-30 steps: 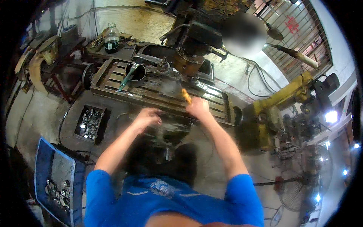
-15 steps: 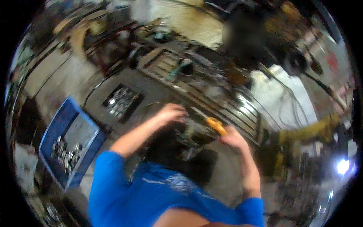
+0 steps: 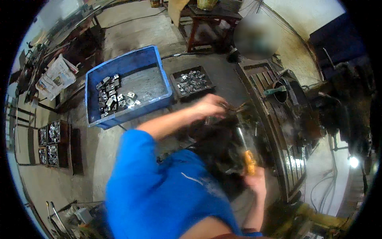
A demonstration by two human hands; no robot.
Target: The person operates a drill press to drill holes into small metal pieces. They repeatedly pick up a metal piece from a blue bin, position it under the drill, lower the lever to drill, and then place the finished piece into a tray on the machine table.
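My right hand (image 3: 256, 180), low on the right, is wrapped round a yellow-handled tool (image 3: 250, 161) that looks like an air blow gun. Its straight silver nozzle (image 3: 241, 137) points away from me, toward the dark work area between my hands. Farther up, my left hand (image 3: 211, 107) has its fingers curled inward beside that area. Blur hides what those fingers hold, if anything. Just beyond the left hand lies a dark tray (image 3: 198, 93) of small shiny metal parts (image 3: 191, 80).
Left of the tray stands a blue bin (image 3: 139, 109) with metal blocks (image 3: 109, 93) inside. A slotted machine bed (image 3: 274, 119) runs along my right; a green-handled item (image 3: 274, 91) leans in a dark cup there. Crates of parts (image 3: 53, 143) sit at far left. A wooden bench (image 3: 215, 12) stands behind.
My view has swung left, bringing the blue bin and tray toward the middle. The yellow tool stays in my right hand and now points more straight ahead. My left hand stays curled.
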